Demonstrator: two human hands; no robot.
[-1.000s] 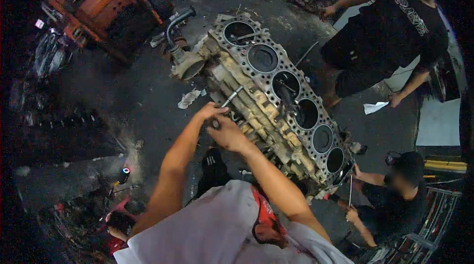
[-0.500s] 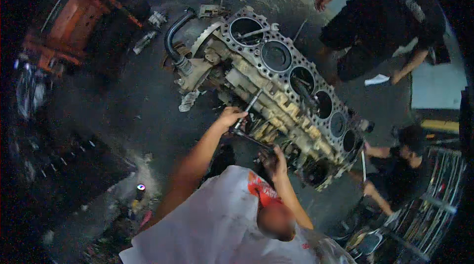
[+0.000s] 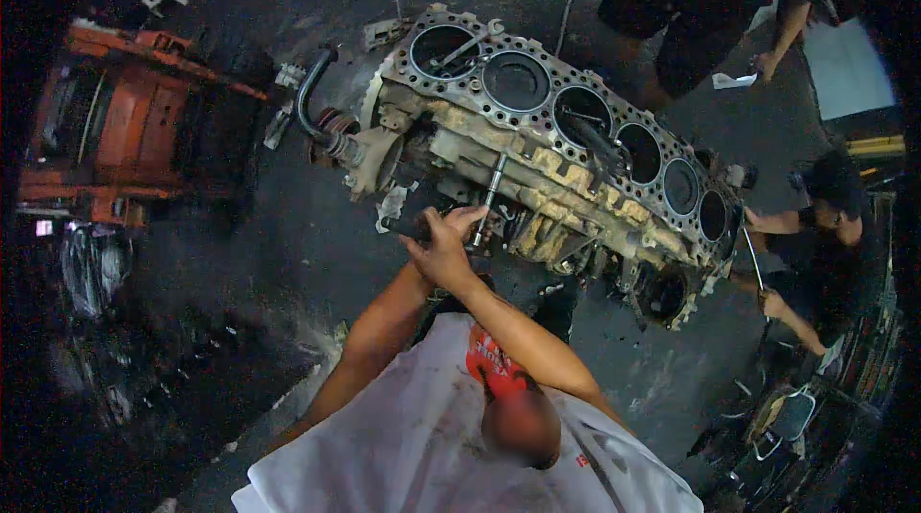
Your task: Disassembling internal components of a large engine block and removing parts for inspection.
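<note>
A large engine block (image 3: 465, 119) with a row of open cylinder bores lies slantwise in front of me. Against its near side stands a shiny socket extension bar (image 3: 495, 182), part of a ratchet wrench. My left hand (image 3: 467, 216) is closed around the tool near the bar's lower end. Crossing over my left wrist, my right hand (image 3: 443, 252) is closed on the ratchet's dark handle (image 3: 398, 225), which points left. Fingers partly cover the ratchet head. An open-ended wrench (image 3: 467, 53) lies across the far-left bore.
At the right, another person's hands grip a long metal bar (image 3: 754, 259) by the block's end. A second person in dark clothes (image 3: 686, 4) stands beyond the block. A curved pipe (image 3: 309, 91) juts out at its left end. Orange machinery (image 3: 129, 129) stands far left.
My right hand has swung the ratchet handle from the right round to the left, and its arm now crosses my left one. My left hand stays at the tool. The view has shifted.
</note>
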